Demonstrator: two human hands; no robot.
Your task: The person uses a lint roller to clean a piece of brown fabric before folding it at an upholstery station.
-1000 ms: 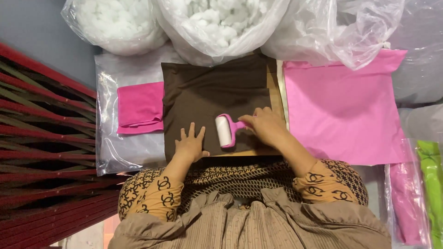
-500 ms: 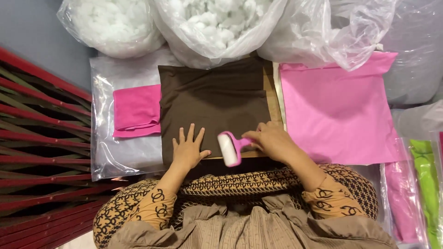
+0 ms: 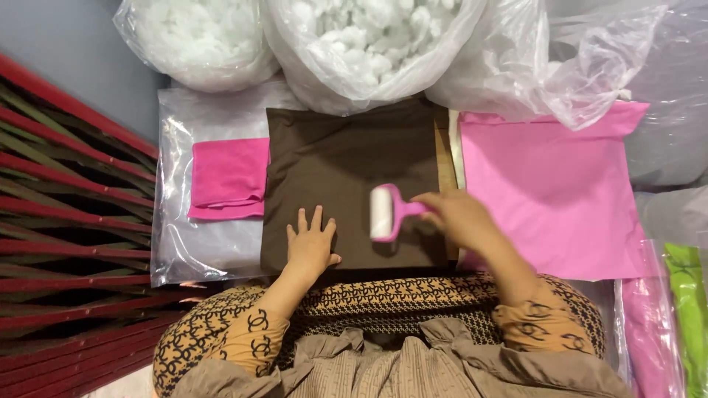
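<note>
A dark brown cushion cover (image 3: 346, 162) lies flat in front of me. My left hand (image 3: 310, 245) presses flat on its near edge, fingers spread. My right hand (image 3: 459, 219) grips the pink handle of a lint roller (image 3: 383, 213), whose white roll rests on the brown fabric near its lower right part. The roller and right hand look blurred.
A folded bright pink cloth (image 3: 227, 179) lies on clear plastic (image 3: 184, 243) to the left. A larger pink cover (image 3: 546, 184) lies on the right. Clear bags of white stuffing (image 3: 369, 40) stand at the back. Red slats (image 3: 66, 221) run along the left; a green item (image 3: 689, 309) sits far right.
The roller and my right hand have moved rightward and a little away from me across the brown cover. My left hand has stayed pressed on the near edge.
</note>
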